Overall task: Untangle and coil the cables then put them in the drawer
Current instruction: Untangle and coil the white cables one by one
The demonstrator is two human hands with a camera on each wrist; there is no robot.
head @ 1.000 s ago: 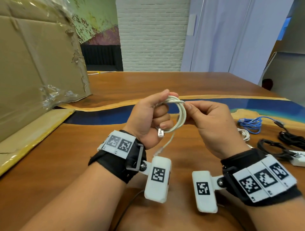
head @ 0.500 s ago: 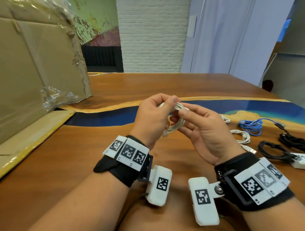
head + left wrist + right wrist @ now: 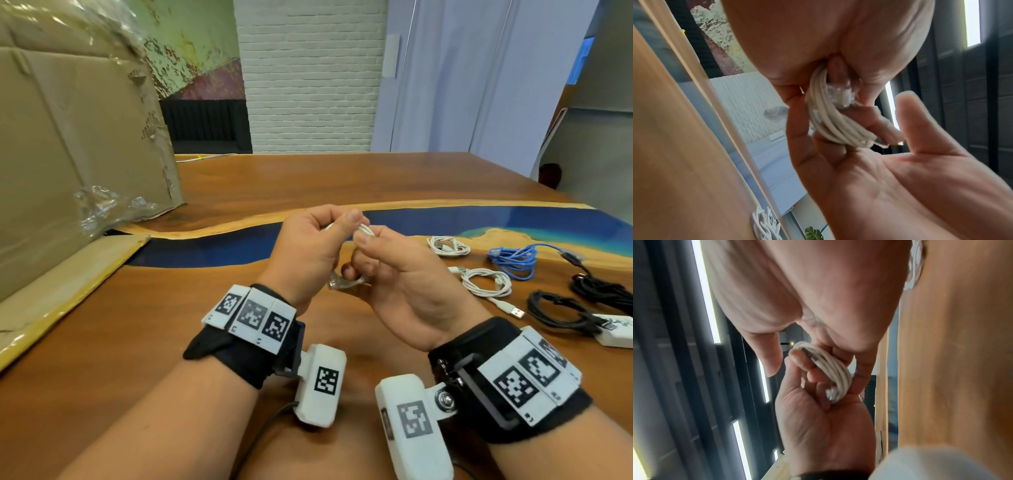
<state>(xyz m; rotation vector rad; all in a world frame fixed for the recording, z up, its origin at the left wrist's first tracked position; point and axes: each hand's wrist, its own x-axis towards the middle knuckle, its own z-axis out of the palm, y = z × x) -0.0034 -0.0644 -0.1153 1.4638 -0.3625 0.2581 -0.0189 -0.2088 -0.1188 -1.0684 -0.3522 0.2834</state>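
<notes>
Since a second ago the white cable coil (image 3: 363, 230) at frame centre has tightened, its loose tail now taken in; left hand (image 3: 308, 253) and right hand (image 3: 400, 274) both pinch it; coiling judged nearly complete, drawer step pending

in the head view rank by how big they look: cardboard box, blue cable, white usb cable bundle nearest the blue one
1. Large brown cardboard box, nearest too.
2. Tangled blue cable.
3. Coiled white USB cable bundle, only slightly smaller; nearly alike.
</notes>
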